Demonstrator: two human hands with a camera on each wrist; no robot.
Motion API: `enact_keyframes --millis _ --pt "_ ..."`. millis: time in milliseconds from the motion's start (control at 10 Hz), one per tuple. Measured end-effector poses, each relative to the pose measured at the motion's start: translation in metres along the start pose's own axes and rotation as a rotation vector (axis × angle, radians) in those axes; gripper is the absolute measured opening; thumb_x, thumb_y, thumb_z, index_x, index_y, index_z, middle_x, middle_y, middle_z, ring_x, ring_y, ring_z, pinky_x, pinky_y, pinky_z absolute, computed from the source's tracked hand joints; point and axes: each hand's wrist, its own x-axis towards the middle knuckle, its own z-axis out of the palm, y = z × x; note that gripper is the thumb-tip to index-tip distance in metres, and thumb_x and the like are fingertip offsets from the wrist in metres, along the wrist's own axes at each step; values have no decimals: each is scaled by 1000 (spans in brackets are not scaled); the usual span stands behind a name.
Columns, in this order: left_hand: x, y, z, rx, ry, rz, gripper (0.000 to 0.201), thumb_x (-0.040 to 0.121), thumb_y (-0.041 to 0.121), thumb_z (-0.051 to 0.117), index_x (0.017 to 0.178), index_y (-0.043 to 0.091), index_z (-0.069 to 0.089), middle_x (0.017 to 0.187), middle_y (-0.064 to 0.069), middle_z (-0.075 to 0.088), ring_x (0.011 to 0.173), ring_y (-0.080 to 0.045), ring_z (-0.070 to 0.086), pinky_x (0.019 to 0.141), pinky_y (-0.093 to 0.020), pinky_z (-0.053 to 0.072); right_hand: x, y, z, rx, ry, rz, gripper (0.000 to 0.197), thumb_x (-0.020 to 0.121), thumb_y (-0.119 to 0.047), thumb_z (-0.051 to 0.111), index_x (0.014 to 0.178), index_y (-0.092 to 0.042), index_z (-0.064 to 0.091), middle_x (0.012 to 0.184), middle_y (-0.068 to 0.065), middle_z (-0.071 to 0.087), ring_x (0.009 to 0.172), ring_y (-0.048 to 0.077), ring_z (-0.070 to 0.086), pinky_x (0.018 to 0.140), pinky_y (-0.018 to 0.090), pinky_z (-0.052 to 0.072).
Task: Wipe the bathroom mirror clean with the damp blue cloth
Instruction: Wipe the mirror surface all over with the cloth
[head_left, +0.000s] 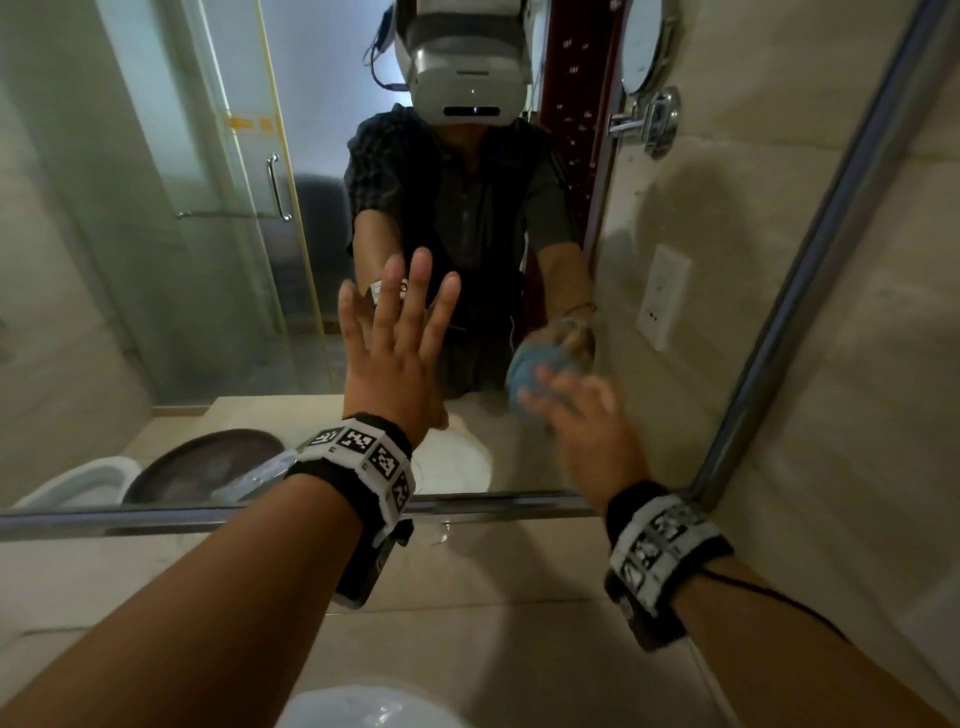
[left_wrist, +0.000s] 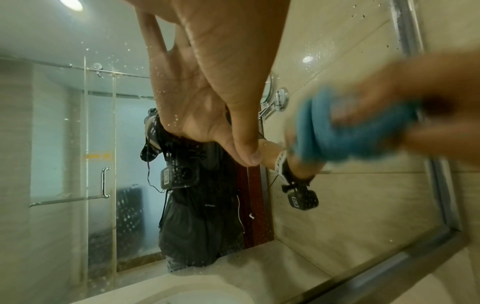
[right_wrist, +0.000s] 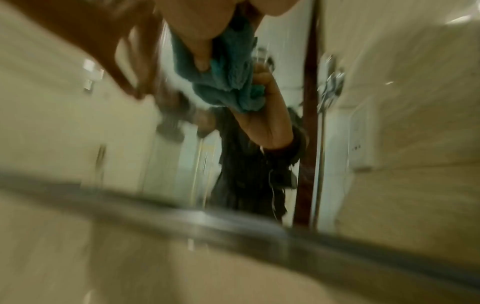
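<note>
While left hand (head_left: 395, 332) presses flat on mirror (head_left: 156, 260), right hand (head_left: 576, 410) clutches bunched blue cloth (head_left: 535, 374).

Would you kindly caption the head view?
Right hand rubs bunched blue cloth on metal-framed mirror; left hand open.

Bunched blue cloth (head_left: 537, 371) against spotted mirror (head_left: 156, 260)

Cloth (head_left: 540, 371): blue, teal in right wrist view. Wristbands (head_left: 363, 457): black-and-white square marker pattern. Mirror frame (head_left: 779, 312): silver-grey; wall tiles (head_left: 857, 415): beige.
</note>
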Motion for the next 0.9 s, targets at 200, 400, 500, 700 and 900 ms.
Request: enact_keyframes --millis 200,400,500,700,900 --pt "-1 1 -5 -21 -26 -10 151 53 71 73 138 13 -37 138 -16 -48 137 -35 -26 107 -61 -9 1 6 -22 84 -28 -101 31 79 -10 50 102 -10 71 114 11 66 96 18 42 93 20 40" --pt "0 -1 2 -32 9 3 152 48 69 76 143 15 -30 141 -14 -46 138 -35 -23 107 -61 -10 28 3 -27 153 137 133 43 84 -2 49 121 -20 61 132 6 53 114 23 43 104 10 19" --pt "1 -2 3 -31 32 12 151 48 68 77 144 16 -27 143 -13 -44 139 -35 -21 108 -61 -10 -33 3 5 159 -139 76 46 89 -14 57 127 -38 51 130 -18 47 117 7 37 95 31 47" --pt "-11 27 -16 -89 171 142 137 53 67 75 150 12 -5 156 -14 -10 144 -33 -5 115 -54 2 -14 26 -25 14 24 39 40 78 -5 43 109 -15 68 119 8 62 99 35 61 91 29 30" --pt "-6 74 -1 -20 31 210 136 62 64 72 147 12 -21 152 -16 -27 140 -33 -23 112 -58 -10 18 32 -47 -14 265 287 50 76 -6 36 115 -14 65 127 13 56 104 40 51 93 30 35"
